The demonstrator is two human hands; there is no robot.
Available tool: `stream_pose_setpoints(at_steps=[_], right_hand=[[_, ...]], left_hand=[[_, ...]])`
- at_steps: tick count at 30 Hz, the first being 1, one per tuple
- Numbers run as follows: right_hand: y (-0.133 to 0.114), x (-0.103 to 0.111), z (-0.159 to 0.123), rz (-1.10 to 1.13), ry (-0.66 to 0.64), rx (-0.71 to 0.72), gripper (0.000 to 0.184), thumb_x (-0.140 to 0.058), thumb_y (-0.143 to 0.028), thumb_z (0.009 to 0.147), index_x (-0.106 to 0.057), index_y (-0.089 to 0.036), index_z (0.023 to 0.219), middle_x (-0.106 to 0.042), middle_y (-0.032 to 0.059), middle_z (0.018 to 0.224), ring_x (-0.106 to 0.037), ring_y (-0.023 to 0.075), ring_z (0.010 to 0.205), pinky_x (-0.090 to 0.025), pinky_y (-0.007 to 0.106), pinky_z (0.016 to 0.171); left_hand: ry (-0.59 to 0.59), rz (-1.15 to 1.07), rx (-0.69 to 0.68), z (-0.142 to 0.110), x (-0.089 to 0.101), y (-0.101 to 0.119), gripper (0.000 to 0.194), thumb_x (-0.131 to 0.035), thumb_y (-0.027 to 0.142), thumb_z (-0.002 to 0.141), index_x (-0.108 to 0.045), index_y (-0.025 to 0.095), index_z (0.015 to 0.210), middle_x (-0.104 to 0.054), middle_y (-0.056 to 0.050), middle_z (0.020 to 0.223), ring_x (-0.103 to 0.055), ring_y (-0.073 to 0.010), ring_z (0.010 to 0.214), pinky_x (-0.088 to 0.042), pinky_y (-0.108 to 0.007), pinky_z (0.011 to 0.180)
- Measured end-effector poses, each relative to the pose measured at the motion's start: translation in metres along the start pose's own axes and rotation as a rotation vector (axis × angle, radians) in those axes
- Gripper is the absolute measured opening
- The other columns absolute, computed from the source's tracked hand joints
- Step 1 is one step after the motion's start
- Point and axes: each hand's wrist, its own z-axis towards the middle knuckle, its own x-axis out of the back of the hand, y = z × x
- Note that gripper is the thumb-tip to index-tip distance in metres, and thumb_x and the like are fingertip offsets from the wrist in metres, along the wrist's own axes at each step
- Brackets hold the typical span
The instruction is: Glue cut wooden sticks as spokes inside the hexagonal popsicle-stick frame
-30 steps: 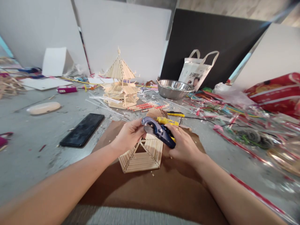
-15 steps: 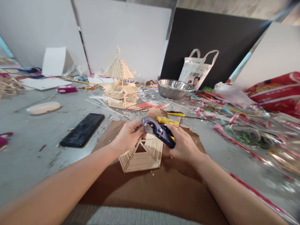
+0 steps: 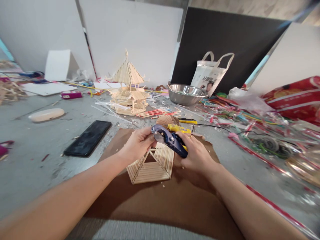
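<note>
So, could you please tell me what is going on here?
A person is working with both hands over a piece made of thin sticks, which lies on a brown sheet. The right hand grips a dark blue hand tool; the left hand is at the tool's far end, though whether its fingers pinch anything is hidden. Behind them stands a small stick pavilion, and a black phone lies to the left.
</note>
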Motion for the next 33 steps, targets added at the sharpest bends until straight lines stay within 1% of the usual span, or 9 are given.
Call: stream_pose_setpoints(at_steps=[8,16,19,21,24,26,30,33], right_hand=[[-0.001,0.001,0.001,0.011,-0.031,-0.017,0.054,-0.05,-0.023,0.058,-0.04,-0.013,0.11,-0.055,0.0121,0.103,-0.052,0.0238,0.09,-0.041,0.035,0.076],[-0.003,0.005,0.002,0.041,-0.067,-0.014,0.049,-0.047,-0.022,0.058,-0.041,-0.013,0.107,-0.057,0.0096,0.096,-0.055,0.0218,0.084,-0.042,0.031,0.071],[-0.003,0.006,0.001,0.052,-0.077,-0.019,0.049,-0.047,-0.022,0.059,-0.042,-0.014,0.106,-0.057,0.0088,0.095,-0.056,0.021,0.082,-0.043,0.029,0.068],[-0.004,0.007,0.001,0.048,-0.078,-0.028,0.049,-0.047,-0.022,0.058,-0.041,-0.014,0.107,-0.058,0.0084,0.095,-0.056,0.0212,0.082,-0.043,0.029,0.066],[-0.003,0.009,0.001,0.045,-0.089,-0.045,0.052,-0.046,-0.021,0.058,-0.04,-0.016,0.109,-0.057,0.0082,0.098,-0.057,0.0219,0.084,-0.043,0.03,0.068],[-0.002,0.011,0.001,0.054,-0.11,-0.054,0.052,-0.047,-0.021,0.058,-0.039,-0.016,0.11,-0.057,0.0081,0.099,-0.057,0.0222,0.084,-0.043,0.03,0.069],[-0.001,0.011,0.002,0.077,-0.124,-0.062,0.05,-0.047,-0.021,0.059,-0.04,-0.016,0.108,-0.058,0.008,0.097,-0.057,0.0217,0.083,-0.043,0.03,0.068],[-0.001,0.01,0.002,0.079,-0.128,-0.065,0.049,-0.047,-0.021,0.059,-0.041,-0.017,0.108,-0.058,0.0071,0.095,-0.057,0.0208,0.079,-0.043,0.029,0.066]], left_hand=[[0.005,0.002,-0.015,0.001,0.0,-0.004,0.025,-0.045,0.031,0.077,-0.046,0.014,0.058,-0.039,0.006,0.045,-0.032,-0.0025,0.038,-0.025,-0.017,0.038],[0.005,0.042,-0.048,0.0,0.0,-0.004,0.026,-0.041,0.028,0.079,-0.045,0.013,0.058,-0.037,0.006,0.044,-0.032,-0.0025,0.039,-0.025,-0.017,0.039],[-0.03,0.044,-0.077,0.001,0.002,-0.003,0.025,-0.04,0.028,0.08,-0.045,0.013,0.061,-0.038,0.006,0.046,-0.032,-0.0027,0.041,-0.027,-0.016,0.04],[-0.087,0.03,-0.087,0.002,0.004,-0.002,0.021,-0.04,0.027,0.08,-0.045,0.014,0.065,-0.039,0.005,0.049,-0.033,-0.0029,0.042,-0.028,-0.016,0.041],[-0.178,0.005,-0.064,0.003,0.009,-0.003,0.013,-0.044,0.024,0.078,-0.047,0.014,0.07,-0.042,0.004,0.055,-0.036,-0.0034,0.046,-0.029,-0.015,0.042],[-0.213,0.03,-0.029,0.003,0.011,-0.006,0.012,-0.045,0.022,0.077,-0.048,0.013,0.07,-0.045,0.003,0.056,-0.037,-0.0034,0.046,-0.029,-0.015,0.041],[-0.202,0.137,0.021,0.003,0.013,-0.012,0.019,-0.042,0.023,0.077,-0.053,0.012,0.066,-0.049,0.001,0.053,-0.036,-0.003,0.039,-0.029,-0.016,0.038],[-0.178,0.171,-0.008,0.003,0.013,-0.013,0.019,-0.043,0.023,0.077,-0.054,0.012,0.066,-0.051,0.001,0.053,-0.036,-0.0031,0.039,-0.029,-0.016,0.038]])
